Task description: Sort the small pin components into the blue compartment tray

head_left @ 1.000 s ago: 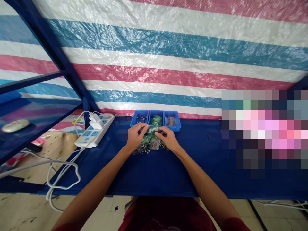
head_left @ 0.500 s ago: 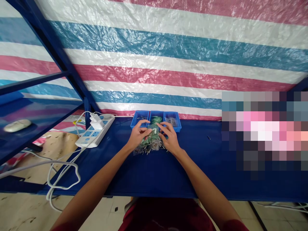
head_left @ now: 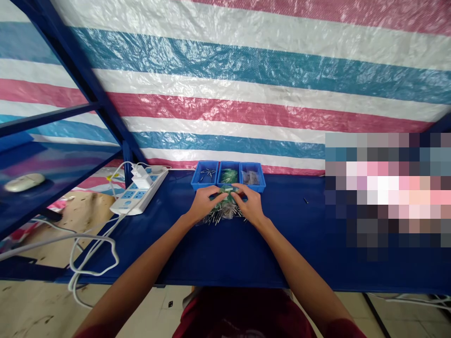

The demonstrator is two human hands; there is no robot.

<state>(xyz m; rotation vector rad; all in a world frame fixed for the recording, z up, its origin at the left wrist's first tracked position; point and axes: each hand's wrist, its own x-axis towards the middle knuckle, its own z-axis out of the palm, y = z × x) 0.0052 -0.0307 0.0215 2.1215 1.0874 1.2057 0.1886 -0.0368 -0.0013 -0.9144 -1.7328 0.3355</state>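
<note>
My left hand (head_left: pixel 207 203) and my right hand (head_left: pixel 248 202) meet over a mixed pile (head_left: pixel 225 211) on the blue table. Fingers of both hands close on a small green piece (head_left: pixel 226 189), whose exact kind I cannot make out. The pile holds thin metal pin-like parts, clear plastic bits and green pieces, partly hidden by my hands. Just behind stand three joined blue bins. Several thin metal parts lie in the left bin (head_left: pixel 196 174), green pieces in the middle bin (head_left: pixel 220 174), and clear plastic pieces in the right bin (head_left: pixel 261 177).
To the left, a white power strip (head_left: pixel 131 204) with plugs lies on the table (head_left: pixel 225 263), its cables looping over the edge. A computer mouse (head_left: pixel 25 182) rests on a side shelf. One small dark part (head_left: pixel 306 200) lies at the right. Striped sheeting hangs behind.
Both hands have moved slightly down and closer together, with fingers drawn in around the green piece. More of the bins' contents shows now.
</note>
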